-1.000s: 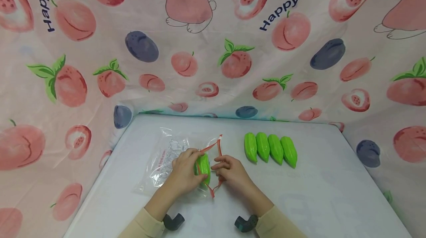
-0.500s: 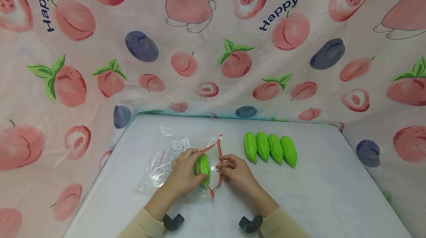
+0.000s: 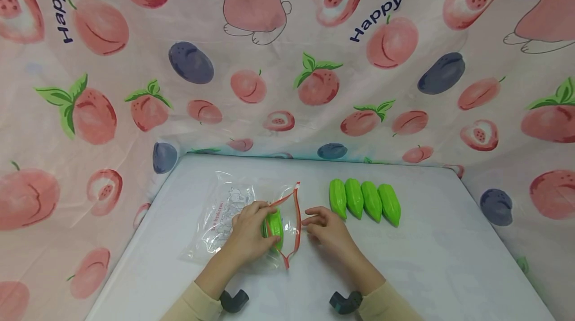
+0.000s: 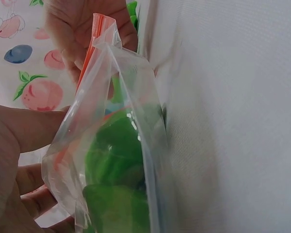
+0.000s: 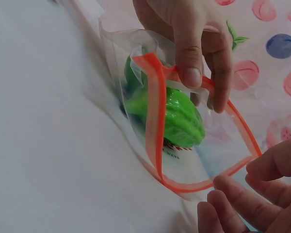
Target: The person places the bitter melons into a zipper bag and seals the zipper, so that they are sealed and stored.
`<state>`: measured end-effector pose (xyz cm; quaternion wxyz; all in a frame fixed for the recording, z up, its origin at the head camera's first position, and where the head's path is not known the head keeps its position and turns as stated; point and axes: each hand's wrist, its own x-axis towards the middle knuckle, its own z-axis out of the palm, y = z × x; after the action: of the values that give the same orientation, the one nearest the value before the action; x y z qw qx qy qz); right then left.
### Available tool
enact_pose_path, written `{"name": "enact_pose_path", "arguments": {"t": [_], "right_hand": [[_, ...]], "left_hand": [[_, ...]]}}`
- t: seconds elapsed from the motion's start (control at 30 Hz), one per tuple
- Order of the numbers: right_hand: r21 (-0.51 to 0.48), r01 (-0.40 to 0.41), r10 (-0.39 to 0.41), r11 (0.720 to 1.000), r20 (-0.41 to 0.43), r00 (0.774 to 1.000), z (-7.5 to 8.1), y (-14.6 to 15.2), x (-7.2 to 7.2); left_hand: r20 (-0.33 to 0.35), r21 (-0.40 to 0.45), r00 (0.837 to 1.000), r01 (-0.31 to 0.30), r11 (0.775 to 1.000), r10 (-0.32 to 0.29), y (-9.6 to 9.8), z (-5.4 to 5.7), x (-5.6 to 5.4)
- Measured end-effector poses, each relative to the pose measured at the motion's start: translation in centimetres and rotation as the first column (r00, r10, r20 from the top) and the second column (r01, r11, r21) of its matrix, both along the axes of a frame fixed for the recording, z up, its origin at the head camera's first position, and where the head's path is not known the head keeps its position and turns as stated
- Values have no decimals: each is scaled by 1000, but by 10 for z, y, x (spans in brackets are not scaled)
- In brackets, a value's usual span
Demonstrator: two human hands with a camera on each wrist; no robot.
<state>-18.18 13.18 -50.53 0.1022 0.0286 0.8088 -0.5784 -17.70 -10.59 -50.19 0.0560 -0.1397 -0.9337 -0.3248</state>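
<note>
Two bare hands work over a white desk [image 3: 440,246], as I see it from my remote seat. The person's left hand [image 3: 251,231] grasps the upper lip of a clear plastic bag [image 3: 224,211] between thumb and fingers, so its mouth gapes to the right. The bag lies left of centre, its mouth edged by an orange strip [image 3: 298,221]. Just inside is a glossy green piece [image 3: 276,226], ribbed like fruit; more green shows behind it, but I cannot count how many. The right hand [image 3: 330,231] is released, fingers loosely bent around nothing, just beside the strip; whether a fingertip brushes it, I cannot tell. Farther right, four matching green pieces [image 3: 370,202] lie side by side.

The mouth looks like the weak spot to me. The film seems thin and floppy, so if the left fingers slacken, it could sag over the green inside. The front piece sits close to the edge, so a tug might roll it out. A right fingertip snagging the strip could also drag the bag askew.
</note>
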Motion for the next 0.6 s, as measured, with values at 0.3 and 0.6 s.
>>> {"name": "enact_pose_path", "arguments": {"t": [0.3,0.6], "right_hand": [[35,30,-30,999,-1,1000,3,12,0],[81,59,-59,995,-4,998,8,26,-1]], "left_hand": [[0,11,1000,8,1000,-8,-1,-1,0],[11,17,1000,8,1000,-8,-1,-1,1]]}}
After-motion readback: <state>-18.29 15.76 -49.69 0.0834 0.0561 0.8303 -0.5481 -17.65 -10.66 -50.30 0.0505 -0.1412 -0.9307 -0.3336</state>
